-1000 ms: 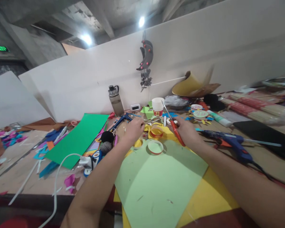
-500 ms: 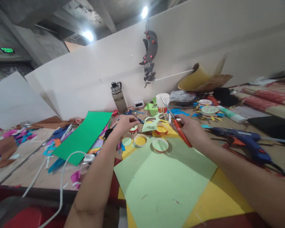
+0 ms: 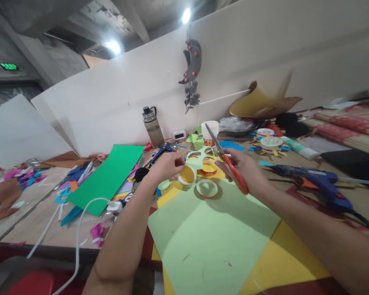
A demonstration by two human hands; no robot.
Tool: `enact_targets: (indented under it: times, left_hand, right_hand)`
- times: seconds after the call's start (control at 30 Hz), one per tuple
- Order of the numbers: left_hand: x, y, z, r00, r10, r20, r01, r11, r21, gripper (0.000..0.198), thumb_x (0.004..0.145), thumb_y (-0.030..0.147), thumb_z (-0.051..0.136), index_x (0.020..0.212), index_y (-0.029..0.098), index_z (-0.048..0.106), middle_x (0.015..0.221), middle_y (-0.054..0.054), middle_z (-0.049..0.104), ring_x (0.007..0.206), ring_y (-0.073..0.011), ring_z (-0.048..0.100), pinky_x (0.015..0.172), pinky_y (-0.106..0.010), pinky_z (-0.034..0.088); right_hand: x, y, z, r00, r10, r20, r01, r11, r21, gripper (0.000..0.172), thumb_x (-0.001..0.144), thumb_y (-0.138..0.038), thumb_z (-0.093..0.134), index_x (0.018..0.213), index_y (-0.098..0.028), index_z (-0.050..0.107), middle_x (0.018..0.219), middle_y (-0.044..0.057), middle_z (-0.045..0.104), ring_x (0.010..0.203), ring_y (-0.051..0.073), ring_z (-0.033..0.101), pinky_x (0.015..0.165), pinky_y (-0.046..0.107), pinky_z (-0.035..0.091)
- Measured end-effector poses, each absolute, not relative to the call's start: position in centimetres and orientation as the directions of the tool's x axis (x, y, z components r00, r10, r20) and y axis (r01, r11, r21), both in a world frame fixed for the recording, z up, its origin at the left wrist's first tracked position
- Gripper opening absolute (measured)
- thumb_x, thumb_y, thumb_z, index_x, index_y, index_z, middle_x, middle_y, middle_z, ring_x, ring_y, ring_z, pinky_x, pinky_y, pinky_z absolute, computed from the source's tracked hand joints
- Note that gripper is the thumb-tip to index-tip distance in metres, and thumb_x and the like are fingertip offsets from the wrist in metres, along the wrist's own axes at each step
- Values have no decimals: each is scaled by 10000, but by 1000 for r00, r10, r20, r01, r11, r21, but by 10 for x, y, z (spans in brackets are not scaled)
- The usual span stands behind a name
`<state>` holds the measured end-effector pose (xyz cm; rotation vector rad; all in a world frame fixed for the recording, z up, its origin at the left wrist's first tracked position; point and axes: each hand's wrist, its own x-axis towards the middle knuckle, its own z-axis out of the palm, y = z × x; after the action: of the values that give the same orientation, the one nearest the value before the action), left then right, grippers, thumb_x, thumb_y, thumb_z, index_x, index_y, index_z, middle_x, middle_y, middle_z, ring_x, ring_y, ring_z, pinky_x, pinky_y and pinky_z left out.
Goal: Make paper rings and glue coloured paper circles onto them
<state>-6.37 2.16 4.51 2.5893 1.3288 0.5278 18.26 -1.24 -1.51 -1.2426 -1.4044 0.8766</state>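
The pale green sheet fills six o'clock on the tabletop. My right hand, at two, is clamped on red-handled scissors, blades towards eleven. My left hand, at ten, has fingers bunched; gripping or not, I cannot tell. The green-centred ring sits centrally; the yellow-centred ring is by my left fingertips.
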Motion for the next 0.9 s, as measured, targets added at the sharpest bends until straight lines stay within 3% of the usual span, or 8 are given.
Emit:
enact_targets:
  times: [0.2,0.3,0.47,0.57,0.67,0.73,0.8,0.9]
  left_hand:
    - [-44,11,47,369,755,542,688,-614,387,65,702,145,591,751,181,613,830,-36,665,777,-151,601,684,-258,467]
    - [-31,4,42,335,768,545,701,-590,401,65,717,144,577,760,189,593,927,-56,681,864,-177,617,720,-280,481]
    - [-13,-9,40,309,788,533,687,-572,448,86,727,127,579,777,192,602,818,-33,669,732,-147,593,689,-275,466]
    - [-8,-9,39,242,855,459,505,-515,693,99,759,222,633,842,180,599,875,-41,670,737,-134,599,677,-259,473]
    - [-6,-6,35,198,941,276,171,-311,935,395,732,357,720,1040,171,557,967,-70,681,816,-157,646,706,-266,507]
    - [-5,-4,32,267,956,120,0,-125,992,542,698,437,755,1117,168,541,953,-78,696,810,-177,671,685,-278,528]
    - [-5,-4,29,366,931,7,-59,16,998,570,673,502,763,1094,163,580,895,-66,703,771,-185,681,647,-284,544]
    - [-6,-4,27,430,902,-35,-44,60,997,529,649,524,774,1009,162,639,869,-44,697,770,-176,679,641,-284,567]
  right_hand:
    - [171,-28,3,-17,985,174,-43,174,-984,551,661,-480,762,1114,-232,573,651,-37,626,571,151,601,581,292,524]
    - [166,-31,8,-55,988,142,-65,138,-988,639,591,-486,807,1114,-222,551,667,-28,637,601,169,629,599,308,544]
    - [166,-30,7,-55,989,141,-58,137,-989,697,538,-433,849,1108,-227,504,660,-58,585,571,145,584,510,268,508]
    - [169,-31,8,-23,985,172,-94,169,-981,630,549,-434,845,1030,-231,492,713,-58,574,571,124,565,515,265,517]
    - [172,-32,10,15,976,219,-138,219,-966,546,582,-479,824,930,-238,479,737,-58,562,563,119,580,517,267,524]
    - [173,-31,10,32,975,220,-131,222,-966,541,585,-509,821,894,-239,469,723,-57,563,545,127,596,489,261,513]
    - [174,-30,9,43,979,202,-125,205,-971,556,580,-537,817,888,-238,464,703,-55,567,530,137,608,459,252,499]
    - [175,-27,7,46,976,214,-147,218,-965,561,596,-567,797,918,-243,472,717,-47,587,549,141,618,467,252,512]
